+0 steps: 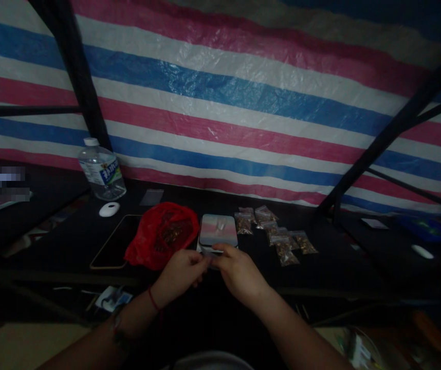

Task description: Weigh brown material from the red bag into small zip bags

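My left hand (184, 270) and my right hand (239, 272) meet at the table's front edge, just before a small digital scale (208, 237). Both pinch a small clear plastic bag (209, 254), mostly hidden by the fingers and dim. On the scale's shiny plate is a pale patch, perhaps a reflection. Left of the scale an open red plastic bag (139, 246) holds loose brown bits (173, 234). To the right lie several small zip bags (285, 252) filled with similar brown bits.
Left of the red bag lies a phone (116, 244). Behind it are a white oval object (109, 209), a clear bottle (103, 172) and a flat clear bag (151, 197). Dark metal posts (84, 87) frame a striped plastic sheet (220, 108). Another white object (422, 251) lies far right.
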The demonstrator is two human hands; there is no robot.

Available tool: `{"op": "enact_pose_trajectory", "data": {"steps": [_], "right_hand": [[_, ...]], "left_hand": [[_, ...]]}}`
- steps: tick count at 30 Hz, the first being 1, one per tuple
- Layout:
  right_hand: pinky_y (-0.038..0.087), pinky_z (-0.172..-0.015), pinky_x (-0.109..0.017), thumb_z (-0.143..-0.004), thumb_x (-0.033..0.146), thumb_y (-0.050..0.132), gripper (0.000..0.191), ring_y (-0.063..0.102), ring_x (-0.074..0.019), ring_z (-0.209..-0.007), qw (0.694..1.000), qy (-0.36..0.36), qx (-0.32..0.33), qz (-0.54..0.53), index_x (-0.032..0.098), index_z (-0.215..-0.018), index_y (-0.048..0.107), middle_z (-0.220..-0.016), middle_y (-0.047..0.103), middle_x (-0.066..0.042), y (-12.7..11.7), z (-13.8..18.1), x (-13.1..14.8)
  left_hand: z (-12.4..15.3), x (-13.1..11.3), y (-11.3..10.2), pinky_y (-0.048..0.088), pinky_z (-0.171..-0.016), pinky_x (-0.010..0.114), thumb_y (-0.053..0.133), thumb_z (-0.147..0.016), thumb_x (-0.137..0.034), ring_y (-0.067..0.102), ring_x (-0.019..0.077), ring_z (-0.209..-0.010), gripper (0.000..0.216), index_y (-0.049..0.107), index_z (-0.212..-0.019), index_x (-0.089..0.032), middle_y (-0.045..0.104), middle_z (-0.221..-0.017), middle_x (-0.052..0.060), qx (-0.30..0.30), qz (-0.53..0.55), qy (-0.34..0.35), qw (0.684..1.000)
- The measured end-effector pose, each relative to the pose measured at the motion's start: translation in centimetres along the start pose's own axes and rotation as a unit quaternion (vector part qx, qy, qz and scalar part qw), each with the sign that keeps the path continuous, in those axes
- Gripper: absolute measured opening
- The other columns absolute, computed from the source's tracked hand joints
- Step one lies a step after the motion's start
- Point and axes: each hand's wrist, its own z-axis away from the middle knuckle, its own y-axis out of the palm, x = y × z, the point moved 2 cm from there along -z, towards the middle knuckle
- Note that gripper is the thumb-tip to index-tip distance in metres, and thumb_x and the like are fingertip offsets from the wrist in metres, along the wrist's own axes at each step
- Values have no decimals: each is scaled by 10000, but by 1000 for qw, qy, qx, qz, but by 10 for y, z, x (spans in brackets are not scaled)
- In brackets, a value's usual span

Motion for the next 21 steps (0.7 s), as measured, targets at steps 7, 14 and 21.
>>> {"op": "enact_pose_trajectory", "data": {"steps": [7,14,21], "right_hand": [[459,-783,-257,-893,152,439,252,619,-175,-849,994,65,68,63,163,-995,669,-911,674,-74,-1,0,5],[428,-718,-237,-806,104,493,183,584,-152,-793,995,29,82,-45,152,-840,667,-854,644,-53,10,-1,-3],[372,-579,-190,-757,61,561,213,529,-94,-587,970,81,36,-227,148,-573,627,-586,578,23,22,-5,-8]], "left_hand": [[10,-9,0,341,-432,206,477,-790,-501,490,97,-435,383,550,-632,-160,532,-523,-35,28,-9,29,999],[28,-25,-10,448,-821,339,624,-749,-459,590,214,-909,324,629,-907,-176,658,-941,61,-69,-200,264,941],[29,-23,-5,409,-904,404,683,-706,-293,565,242,-986,484,534,-1158,-210,642,-1058,59,-51,-341,297,890]]}}
